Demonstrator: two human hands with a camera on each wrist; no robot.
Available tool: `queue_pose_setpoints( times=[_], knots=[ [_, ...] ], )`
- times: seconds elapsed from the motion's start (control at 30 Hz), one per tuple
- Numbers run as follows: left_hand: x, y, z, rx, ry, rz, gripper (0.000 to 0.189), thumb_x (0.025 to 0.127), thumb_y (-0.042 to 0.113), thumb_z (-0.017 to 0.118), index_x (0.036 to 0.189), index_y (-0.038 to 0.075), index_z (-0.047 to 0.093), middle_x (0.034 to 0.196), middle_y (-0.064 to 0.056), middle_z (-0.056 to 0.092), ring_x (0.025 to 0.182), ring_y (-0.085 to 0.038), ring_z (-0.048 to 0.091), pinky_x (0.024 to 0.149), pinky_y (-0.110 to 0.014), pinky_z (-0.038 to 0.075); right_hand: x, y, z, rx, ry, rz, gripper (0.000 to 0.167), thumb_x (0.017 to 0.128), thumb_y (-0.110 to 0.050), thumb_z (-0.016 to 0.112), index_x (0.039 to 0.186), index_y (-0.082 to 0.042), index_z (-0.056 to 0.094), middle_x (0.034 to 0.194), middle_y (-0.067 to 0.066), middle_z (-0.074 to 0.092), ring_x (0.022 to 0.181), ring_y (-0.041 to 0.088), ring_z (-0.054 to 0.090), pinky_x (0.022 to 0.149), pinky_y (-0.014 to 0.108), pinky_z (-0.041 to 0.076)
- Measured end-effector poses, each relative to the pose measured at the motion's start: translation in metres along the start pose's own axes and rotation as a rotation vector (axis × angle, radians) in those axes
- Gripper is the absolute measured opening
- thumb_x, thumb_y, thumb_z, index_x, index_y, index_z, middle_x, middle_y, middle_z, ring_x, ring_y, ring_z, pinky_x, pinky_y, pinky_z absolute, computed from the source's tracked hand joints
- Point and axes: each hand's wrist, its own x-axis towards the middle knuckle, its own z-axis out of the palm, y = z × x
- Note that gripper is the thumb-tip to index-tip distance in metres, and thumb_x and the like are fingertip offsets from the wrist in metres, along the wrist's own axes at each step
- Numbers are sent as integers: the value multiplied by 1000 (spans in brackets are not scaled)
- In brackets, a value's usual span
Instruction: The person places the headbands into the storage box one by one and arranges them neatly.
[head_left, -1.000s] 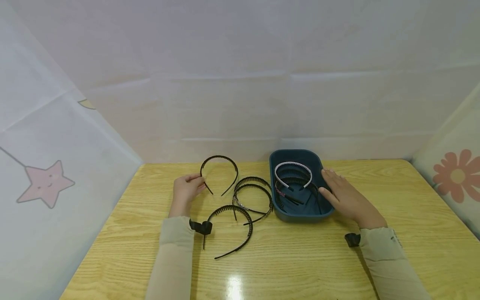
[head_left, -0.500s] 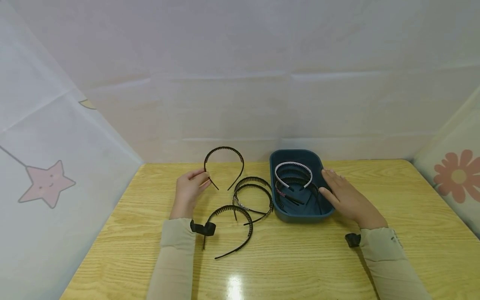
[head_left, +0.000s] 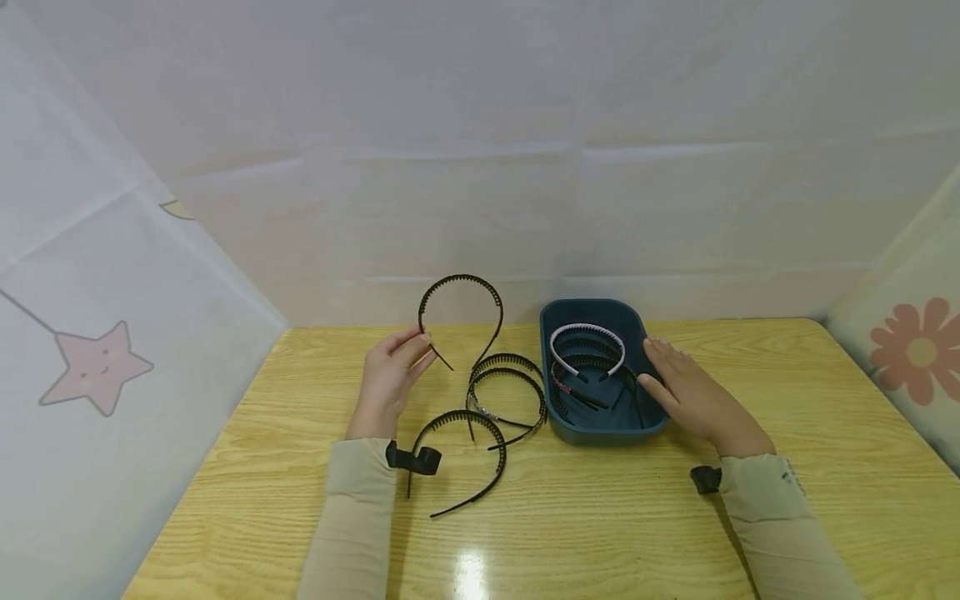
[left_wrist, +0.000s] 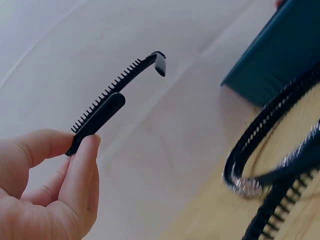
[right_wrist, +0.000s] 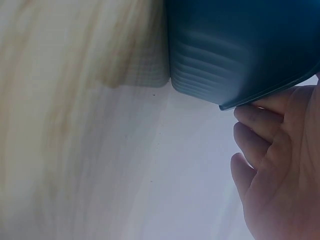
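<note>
A thin black toothed headband [head_left: 461,277] is pinched near one end by my left hand [head_left: 386,379], raised above the table with its arch up. In the left wrist view the thumb and fingers grip the headband [left_wrist: 112,95]. My right hand [head_left: 693,396] lies with fairly straight fingers along the right rim of a dark blue bin [head_left: 600,435]. The right wrist view has the fingers [right_wrist: 257,120] at the underside of the bin's rim. Inside the bin are a white headband [head_left: 588,327] and several dark ones.
Two overlapping black headbands [head_left: 542,400], one with a glittery part, lie just left of the bin on the wooden table [head_left: 585,525]. Another black toothed headband [head_left: 501,471] lies nearer, beside the left wrist. A pale cloth [head_left: 450,167] hangs behind the table.
My left hand has moved right and away from me, raising the pinched headband higher toward the two overlapping headbands. The right hand and the bin have stayed in place.
</note>
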Motion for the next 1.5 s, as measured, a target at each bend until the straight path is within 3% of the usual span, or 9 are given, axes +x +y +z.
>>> queue_pose_setpoints(
  times=[0.17, 0.37, 0.73, 1.03, 1.23, 1.5],
  knots=[
    [-5, 1, 15, -48, -43, 25, 48, 100, -3, 59, 143, -14, 42, 140, -22, 45, 112, -20, 61, 99, -31, 54, 0, 0, -1, -3, -3, 10, 71, 111, -45, 37, 162, -2, 13, 166, 25, 11, 152, 46, 9, 125, 54, 3],
    [-12, -1, 32, -79, -62, 34, 42, 99, -4, 60, 139, -11, 47, 128, -17, 53, 107, -17, 63, 100, -31, 54, 0, -1, -2, -7, -3, 7, 71, 111, -46, 36, 162, -2, 13, 166, 26, 12, 152, 46, 10, 125, 56, 4],
    [-25, -15, 67, -114, -102, 32, 38, 99, -6, 59, 136, -9, 50, 124, -18, 55, 100, -15, 66, 94, -30, 56, 1, -1, -2, -8, -6, 5, 71, 111, -46, 36, 162, -2, 12, 166, 26, 12, 152, 46, 10, 125, 56, 4],
    [-33, -26, 89, -89, -150, 10, 34, 98, -6, 60, 131, -8, 52, 101, -5, 59, 95, -16, 65, 88, -26, 59, 0, 0, -3, -4, -2, 2, 71, 111, -45, 36, 162, -2, 12, 166, 26, 12, 152, 47, 10, 124, 57, 5],
    [-39, -33, 108, -84, -177, -11, 30, 99, -3, 61, 128, -4, 54, 100, -4, 57, 96, -14, 64, 89, -28, 59, 0, -2, -5, -11, -7, 10, 71, 111, -45, 36, 162, -1, 13, 166, 27, 13, 152, 47, 10, 124, 59, 6],
    [-43, -49, 130, -39, -174, -35, 33, 99, -2, 62, 130, -8, 54, 101, -7, 56, 93, -17, 65, 88, -29, 59, 0, -2, -4, -7, 1, 1, 71, 111, -45, 37, 161, 1, 16, 165, 27, 14, 151, 47, 11, 123, 60, 7]
  ],
)
